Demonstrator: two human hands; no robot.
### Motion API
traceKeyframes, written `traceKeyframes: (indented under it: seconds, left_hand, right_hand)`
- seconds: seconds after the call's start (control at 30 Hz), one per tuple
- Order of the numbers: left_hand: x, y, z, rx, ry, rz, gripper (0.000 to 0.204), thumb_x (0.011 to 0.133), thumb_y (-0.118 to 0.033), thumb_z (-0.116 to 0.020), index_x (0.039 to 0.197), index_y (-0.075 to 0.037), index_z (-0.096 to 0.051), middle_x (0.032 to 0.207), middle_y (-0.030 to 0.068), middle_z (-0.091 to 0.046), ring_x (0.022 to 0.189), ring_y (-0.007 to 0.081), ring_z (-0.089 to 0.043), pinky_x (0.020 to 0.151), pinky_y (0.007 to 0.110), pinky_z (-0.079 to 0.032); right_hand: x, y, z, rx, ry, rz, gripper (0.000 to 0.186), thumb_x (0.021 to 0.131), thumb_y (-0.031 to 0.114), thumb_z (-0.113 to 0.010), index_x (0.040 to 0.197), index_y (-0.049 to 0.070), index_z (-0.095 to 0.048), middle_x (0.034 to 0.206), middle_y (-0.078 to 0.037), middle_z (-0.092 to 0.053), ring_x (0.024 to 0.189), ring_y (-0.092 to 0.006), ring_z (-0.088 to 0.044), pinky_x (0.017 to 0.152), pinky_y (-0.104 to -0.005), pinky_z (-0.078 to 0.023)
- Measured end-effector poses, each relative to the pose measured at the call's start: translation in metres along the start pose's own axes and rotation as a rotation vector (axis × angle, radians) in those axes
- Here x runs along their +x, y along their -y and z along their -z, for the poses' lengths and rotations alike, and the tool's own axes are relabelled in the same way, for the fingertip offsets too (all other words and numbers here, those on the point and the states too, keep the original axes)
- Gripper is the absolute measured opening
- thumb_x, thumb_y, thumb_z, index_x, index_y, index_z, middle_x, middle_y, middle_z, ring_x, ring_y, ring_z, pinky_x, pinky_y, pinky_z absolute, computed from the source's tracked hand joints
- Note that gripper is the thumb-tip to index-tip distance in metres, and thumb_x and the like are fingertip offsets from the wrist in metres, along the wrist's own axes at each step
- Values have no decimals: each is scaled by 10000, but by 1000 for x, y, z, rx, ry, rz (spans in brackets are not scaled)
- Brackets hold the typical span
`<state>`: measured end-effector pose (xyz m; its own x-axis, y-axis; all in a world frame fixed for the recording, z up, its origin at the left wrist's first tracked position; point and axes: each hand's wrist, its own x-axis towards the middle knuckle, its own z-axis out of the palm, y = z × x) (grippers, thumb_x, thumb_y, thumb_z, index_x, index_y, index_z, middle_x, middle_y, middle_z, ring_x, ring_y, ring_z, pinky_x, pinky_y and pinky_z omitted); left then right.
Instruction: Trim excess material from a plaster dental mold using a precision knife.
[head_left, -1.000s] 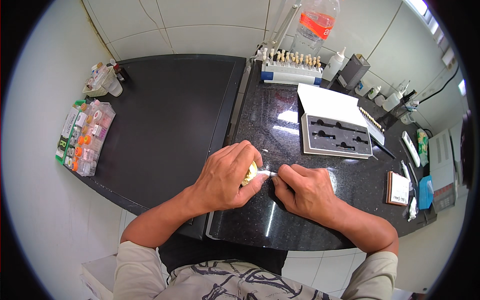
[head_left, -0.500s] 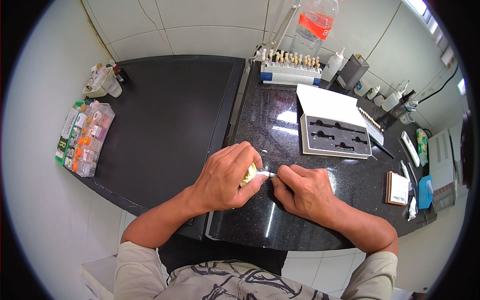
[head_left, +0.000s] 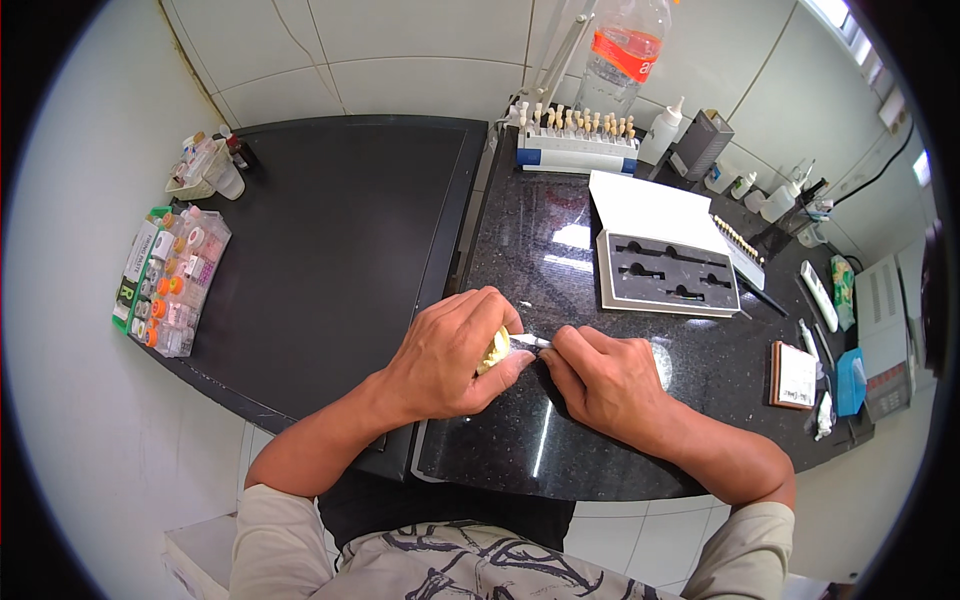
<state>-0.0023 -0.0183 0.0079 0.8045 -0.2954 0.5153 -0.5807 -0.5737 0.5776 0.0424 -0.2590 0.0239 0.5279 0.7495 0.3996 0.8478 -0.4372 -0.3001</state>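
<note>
My left hand (head_left: pixel 445 355) is closed around a small pale yellow cast (head_left: pixel 494 351), most of it hidden by my fingers. My right hand (head_left: pixel 612 383) pinches a small tool with a pale, pointed blade (head_left: pixel 526 340). The blade's tip reaches the right side of the cast, beside my left thumb; whether it touches cannot be made out. Both hands are over the front of the speckled black counter (head_left: pixel 510 440), near its left edge.
An open case (head_left: pixel 665 270) lies behind my right hand. A shade-tab holder (head_left: pixel 575 150), large bottle (head_left: pixel 615 70) and small bottles stand behind. A notepad (head_left: pixel 793 375), blue box (head_left: pixel 850 380) and tubes lie right. Left, a dark board (head_left: pixel 320 250) holds bins of jars (head_left: pixel 175 280).
My right hand and the tool have moved slightly up and left, with the blade angled a little differently against the cast. My left hand has shifted very little and keeps its grip.
</note>
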Motion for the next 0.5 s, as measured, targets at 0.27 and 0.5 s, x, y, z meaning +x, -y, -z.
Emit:
traceKeyframes:
  seconds: [0.27, 0.5]
  left_hand:
    - [2, -4, 16, -107, 101, 110, 544, 908, -280, -813, 1276, 16, -541, 1095, 190, -639, 965, 353, -692, 857, 448, -545]
    - [2, 10, 30, -345, 188, 163, 579, 917, -205, -787, 1405, 0, -550, 1153, 123, -590, 1062, 242, -601, 964, 380, -466]
  right_hand:
    - [3, 4, 10, 42, -11, -62, 174, 1032, 175, -702, 924, 77, -607, 686, -65, -559, 460, -249, -569, 412, -405, -432]
    - [6, -2, 18, -110, -121, -76, 120, 935, 115, -739, 1044, 86, -699, 781, -53, -588, 620, -248, -676, 553, -386, -526]
